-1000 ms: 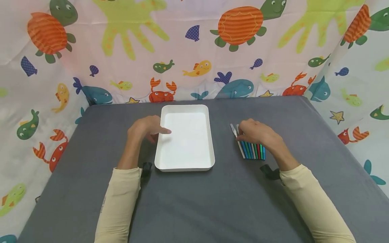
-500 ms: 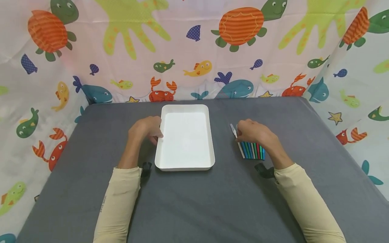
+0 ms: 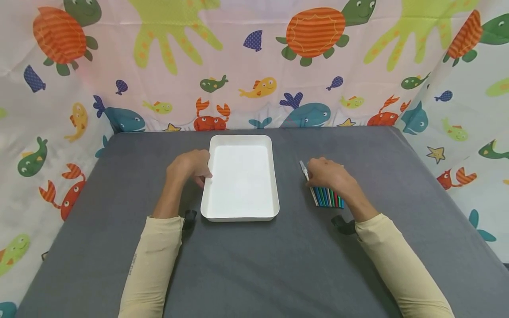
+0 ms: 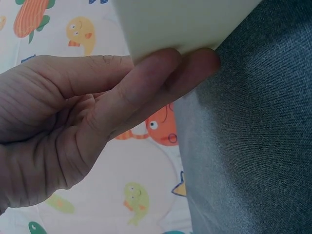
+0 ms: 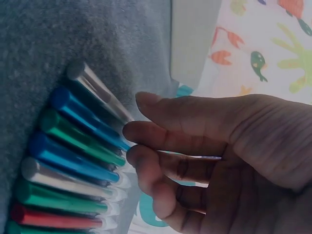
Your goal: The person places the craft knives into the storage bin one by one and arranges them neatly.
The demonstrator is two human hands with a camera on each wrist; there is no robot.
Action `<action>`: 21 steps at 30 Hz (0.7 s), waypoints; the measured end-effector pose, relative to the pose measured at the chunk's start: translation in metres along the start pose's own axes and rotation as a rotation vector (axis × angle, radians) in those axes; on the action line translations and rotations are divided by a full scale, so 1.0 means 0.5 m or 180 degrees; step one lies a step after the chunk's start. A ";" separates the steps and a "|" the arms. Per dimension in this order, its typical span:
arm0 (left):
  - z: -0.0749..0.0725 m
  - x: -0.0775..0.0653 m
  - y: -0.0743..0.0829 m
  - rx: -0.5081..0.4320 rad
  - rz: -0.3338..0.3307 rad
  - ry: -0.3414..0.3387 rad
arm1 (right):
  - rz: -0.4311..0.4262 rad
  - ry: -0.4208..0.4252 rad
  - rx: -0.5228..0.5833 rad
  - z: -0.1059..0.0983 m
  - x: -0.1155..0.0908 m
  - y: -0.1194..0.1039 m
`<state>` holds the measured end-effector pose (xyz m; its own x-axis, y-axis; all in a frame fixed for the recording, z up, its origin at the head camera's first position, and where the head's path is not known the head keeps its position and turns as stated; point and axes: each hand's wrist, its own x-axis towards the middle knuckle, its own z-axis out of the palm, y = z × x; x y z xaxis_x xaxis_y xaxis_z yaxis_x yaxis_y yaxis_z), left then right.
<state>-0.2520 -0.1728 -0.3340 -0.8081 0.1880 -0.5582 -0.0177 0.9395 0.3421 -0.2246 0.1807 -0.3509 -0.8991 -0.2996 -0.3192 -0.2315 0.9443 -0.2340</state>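
My left hand [image 3: 190, 164] pinches the left edge of a shallow white tray [image 3: 242, 176] lying on the table. In the left wrist view, fingers curl under the tray's wall [image 4: 180, 24]. My right hand [image 3: 327, 173] is over a row of coloured felt-tip pens [image 3: 327, 198], covering their far part. At the row's left end lies a whitish pen [image 3: 304, 169]. In the right wrist view, thumb and index finger come to this whitish pen [image 5: 100, 87] with curled fingertips; whether they grip it is not plain. Blue, green and red pens [image 5: 58, 217] lie beside it, with translucent caps.
A grey cloth [image 3: 238, 265] covers the table. Behind it and at both sides hangs a white curtain [image 3: 238, 57] printed with sea animals. Bare cloth lies between the tray and the pens. Dark straps [image 3: 343, 225] sit at the wrists.
My left thumb has come down from over the tray onto its left rim. My right hand has shifted slightly left towards the whitish pen. Tray and pens have stayed in place.
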 end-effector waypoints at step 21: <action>0.000 0.004 -0.002 0.0004 0.0048 0.0011 | 0.0348 0.0128 -0.0180 0.017 0.026 -0.008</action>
<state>-0.2534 -0.1733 -0.3355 -0.8104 0.2011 -0.5503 -0.0048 0.9369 0.3495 -0.2320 0.1720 -0.3621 -0.9341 -0.1899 -0.3025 -0.1510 0.9775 -0.1473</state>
